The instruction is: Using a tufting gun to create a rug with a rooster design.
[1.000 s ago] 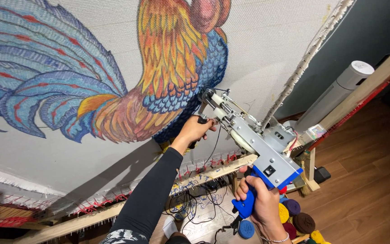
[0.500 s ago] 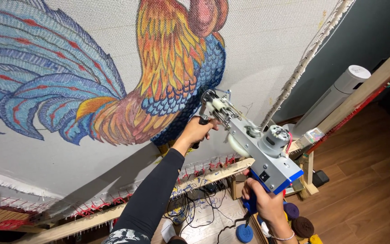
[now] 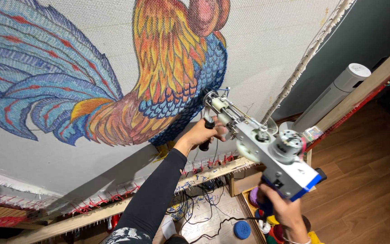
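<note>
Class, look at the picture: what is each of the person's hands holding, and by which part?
Both hold one tufting gun: the left hand grips its black front handle, the right hand its blue rear grip.

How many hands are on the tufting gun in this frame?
2. The left hand grips the black front handle near the cloth; the right hand holds the blue rear grip under the tufting gun.
</note>
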